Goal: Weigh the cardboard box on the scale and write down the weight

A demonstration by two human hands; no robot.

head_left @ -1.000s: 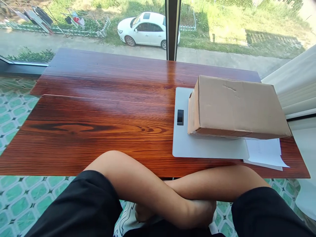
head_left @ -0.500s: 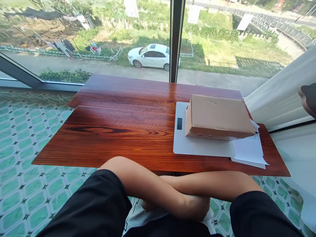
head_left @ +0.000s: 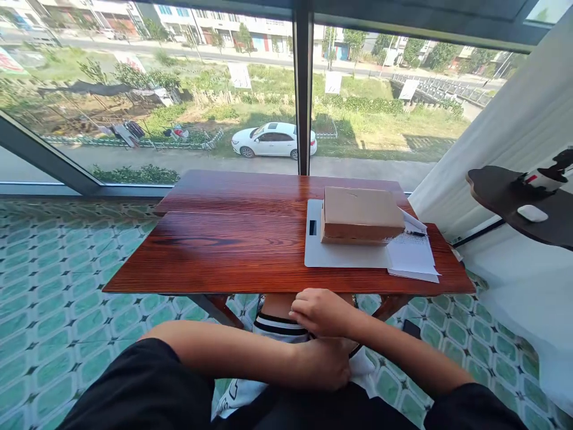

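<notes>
While the box (head_left: 363, 214) rested on the flat plate (head_left: 340, 256), the right hand (head_left: 320, 312) bent its fingers near the left hand (head_left: 326, 364); I could not tell either's opening or hold.

The only view came from the camera on my head, facing forward and down. My hands (head_left: 323, 313) lay close beneath it, low in the view. It saw the desk (head_left: 224, 254) from above its near side, a little farther off. Over the far edge it looked out through the window (head_left: 303, 89), down on a car (head_left: 271, 142), with buildings (head_left: 264, 27) at the top.
</notes>
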